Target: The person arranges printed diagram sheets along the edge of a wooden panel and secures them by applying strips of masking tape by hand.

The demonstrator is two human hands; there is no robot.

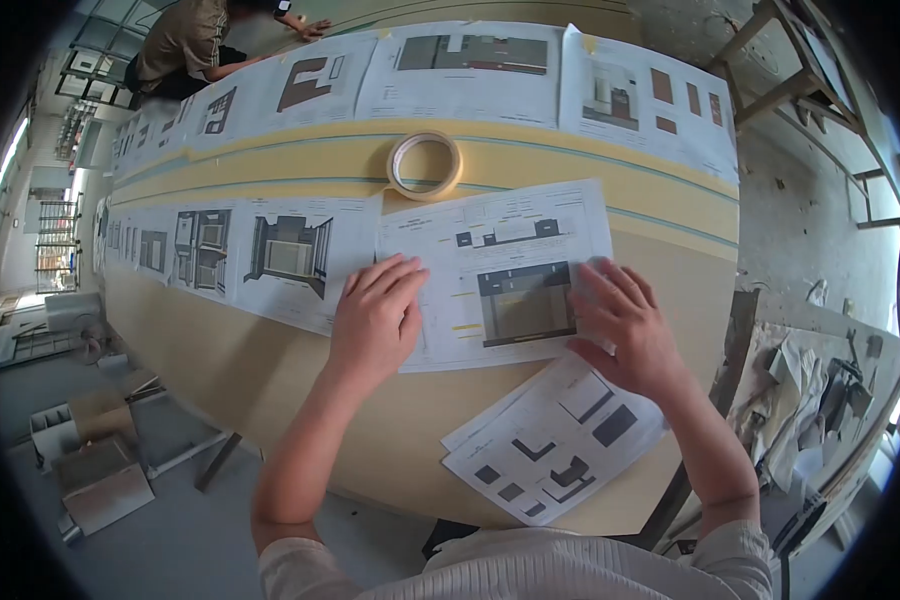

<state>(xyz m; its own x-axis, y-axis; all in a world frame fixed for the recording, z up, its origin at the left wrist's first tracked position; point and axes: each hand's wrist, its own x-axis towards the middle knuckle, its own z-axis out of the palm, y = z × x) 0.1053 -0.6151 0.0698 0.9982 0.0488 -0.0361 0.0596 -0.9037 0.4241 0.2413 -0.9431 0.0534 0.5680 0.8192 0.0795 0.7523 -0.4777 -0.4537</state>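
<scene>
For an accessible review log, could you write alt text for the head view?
Two bare hands, left hand and right hand, rest on opposite sides of a printed drawing on a large table. A tape roll lies just beyond it, loose sheets nearer the wearer; more drawings line the table, and another person leans in at the far left.

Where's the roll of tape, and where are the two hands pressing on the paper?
Roll of tape [453, 178]: head view, on the lower right of its ring.
Left hand [372, 312]: head view, on the back of the hand.
Right hand [638, 338]: head view, on the back of the hand.
</scene>
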